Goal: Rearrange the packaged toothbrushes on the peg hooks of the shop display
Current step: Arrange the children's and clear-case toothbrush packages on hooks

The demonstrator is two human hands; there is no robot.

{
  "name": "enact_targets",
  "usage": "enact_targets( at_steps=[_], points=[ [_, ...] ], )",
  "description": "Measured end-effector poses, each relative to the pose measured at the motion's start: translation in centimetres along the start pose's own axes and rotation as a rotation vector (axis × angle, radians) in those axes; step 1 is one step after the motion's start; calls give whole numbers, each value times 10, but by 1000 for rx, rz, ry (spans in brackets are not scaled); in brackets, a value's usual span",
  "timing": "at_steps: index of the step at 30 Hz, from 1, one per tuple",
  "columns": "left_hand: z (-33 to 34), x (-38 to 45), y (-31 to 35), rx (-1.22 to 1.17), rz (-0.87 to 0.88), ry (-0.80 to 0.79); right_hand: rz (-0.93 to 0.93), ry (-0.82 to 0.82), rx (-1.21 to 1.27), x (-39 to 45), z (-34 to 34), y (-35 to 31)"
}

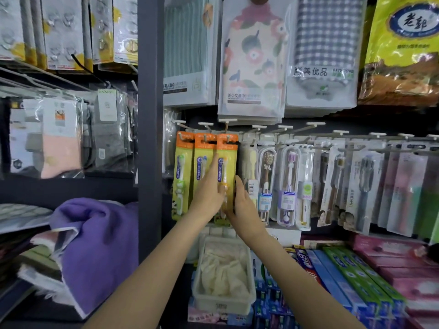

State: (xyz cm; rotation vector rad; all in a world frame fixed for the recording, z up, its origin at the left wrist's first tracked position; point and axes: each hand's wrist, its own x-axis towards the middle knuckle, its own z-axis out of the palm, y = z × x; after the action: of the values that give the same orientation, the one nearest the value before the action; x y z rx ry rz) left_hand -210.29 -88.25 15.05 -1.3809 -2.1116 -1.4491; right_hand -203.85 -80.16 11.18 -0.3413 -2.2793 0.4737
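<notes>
Our left hand (209,193) and right hand (244,205), fingers straight, seemingly press either side of the orange toothbrush pack (226,167) hanging on its peg hook (228,138); tugging unevenly could tear its hole.

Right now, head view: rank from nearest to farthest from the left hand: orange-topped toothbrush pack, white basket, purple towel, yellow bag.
1. Orange-topped toothbrush pack, under the left hand.
2. White basket, below.
3. Purple towel, lower left.
4. Yellow bag, upper right.
</notes>
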Motion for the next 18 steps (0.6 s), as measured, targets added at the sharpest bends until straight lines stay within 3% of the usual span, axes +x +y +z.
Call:
enact_targets(
  at_steps=[2, 5, 8, 13, 18],
  points=[
    [-2, -17, -2, -1, 37, 30, -19, 19, -24, -7, 3, 2],
    [-5, -40, -15, 98, 193, 316, -80, 41, -31, -20, 8, 5],
    [-8, -40, -33, 157, 109, 500, -60, -24, -20, -29, 17, 5],
    [-9, -27, -42, 100, -233, 383, 35, -90, -82, -32, 31, 2],
    [-12, -14, -49, 80, -299, 377, 42, -72, -86, -32, 32, 3]
  ],
)
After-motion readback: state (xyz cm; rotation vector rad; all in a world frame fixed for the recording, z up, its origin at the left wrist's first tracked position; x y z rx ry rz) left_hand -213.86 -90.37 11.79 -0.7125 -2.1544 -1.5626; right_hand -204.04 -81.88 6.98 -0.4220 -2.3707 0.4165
